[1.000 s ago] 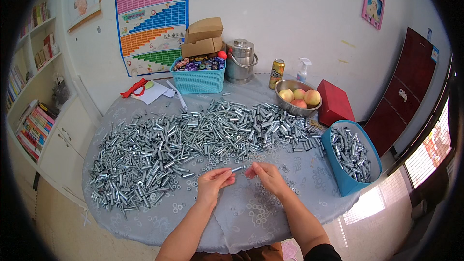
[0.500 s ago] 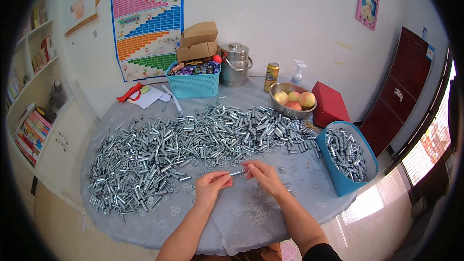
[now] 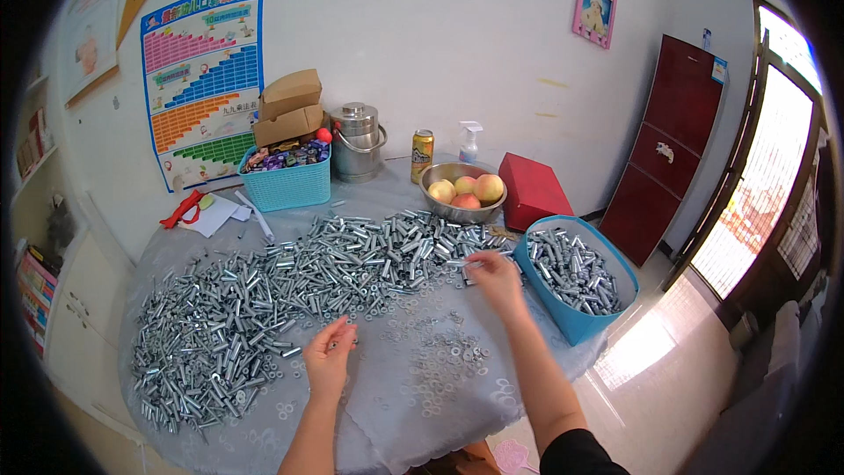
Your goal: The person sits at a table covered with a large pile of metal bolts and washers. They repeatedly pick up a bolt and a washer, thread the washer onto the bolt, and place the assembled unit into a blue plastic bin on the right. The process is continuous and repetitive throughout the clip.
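The right hand [image 3: 494, 273] pinches a bolt [image 3: 457, 262] at the heap's near edge, just beside the blue bin [image 3: 576, 321] on its outer side; the left hand [image 3: 330, 359] is half curled, whether round anything I cannot tell. The bin is partly filled, while the heap of bolts [image 3: 290, 290] beyond both hands covers much of the counter [image 3: 387, 413], so I judge most work remains.

i see two brown cardboard boxes [image 3: 288, 108] stacked at the table's far edge, atop a teal basket [image 3: 287, 180] of small colourful wrapped packets [image 3: 286, 157]. a yellow drink can [image 3: 423, 156] and a white spray bottle [image 3: 469, 142] stand further right along that edge. a multicoloured chart poster [image 3: 202, 79] hangs on the wall behind, a pink-framed picture [image 3: 595, 7] higher right.
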Motion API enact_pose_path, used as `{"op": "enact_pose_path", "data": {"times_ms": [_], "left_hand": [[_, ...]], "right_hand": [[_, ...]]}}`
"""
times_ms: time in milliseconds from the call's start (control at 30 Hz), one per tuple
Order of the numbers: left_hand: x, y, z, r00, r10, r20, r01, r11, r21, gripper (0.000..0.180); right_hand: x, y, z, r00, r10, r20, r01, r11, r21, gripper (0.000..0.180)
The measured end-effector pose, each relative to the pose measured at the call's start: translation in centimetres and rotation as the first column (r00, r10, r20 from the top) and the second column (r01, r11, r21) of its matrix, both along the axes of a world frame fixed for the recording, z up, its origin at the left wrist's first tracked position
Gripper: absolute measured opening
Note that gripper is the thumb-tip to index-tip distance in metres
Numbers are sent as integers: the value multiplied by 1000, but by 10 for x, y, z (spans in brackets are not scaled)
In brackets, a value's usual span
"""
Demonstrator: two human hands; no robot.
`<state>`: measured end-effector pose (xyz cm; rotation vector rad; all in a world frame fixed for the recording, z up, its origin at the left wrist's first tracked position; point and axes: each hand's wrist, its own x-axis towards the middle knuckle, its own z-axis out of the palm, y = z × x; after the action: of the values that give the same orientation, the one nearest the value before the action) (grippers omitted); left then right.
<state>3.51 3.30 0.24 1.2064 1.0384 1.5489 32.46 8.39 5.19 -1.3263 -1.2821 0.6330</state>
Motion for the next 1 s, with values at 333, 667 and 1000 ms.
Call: {"op": "enact_pose_path", "data": {"times_ms": [333,667,1000], "left_hand": [[-10,6,-1,994,21,109,-11,996,-85,23],[-21,10,1,988,102,120,-89,990,-108,18],[-27,12,0,981,142,133,-121,981,-151,18]], "right_hand": [[165,-43,0,584,-719,378,685,686,247,26],[8,5,-26,874,-40,484,3,997,77,17],[-78,62,-43,860,-113,497,134,991,-7,19]]}}
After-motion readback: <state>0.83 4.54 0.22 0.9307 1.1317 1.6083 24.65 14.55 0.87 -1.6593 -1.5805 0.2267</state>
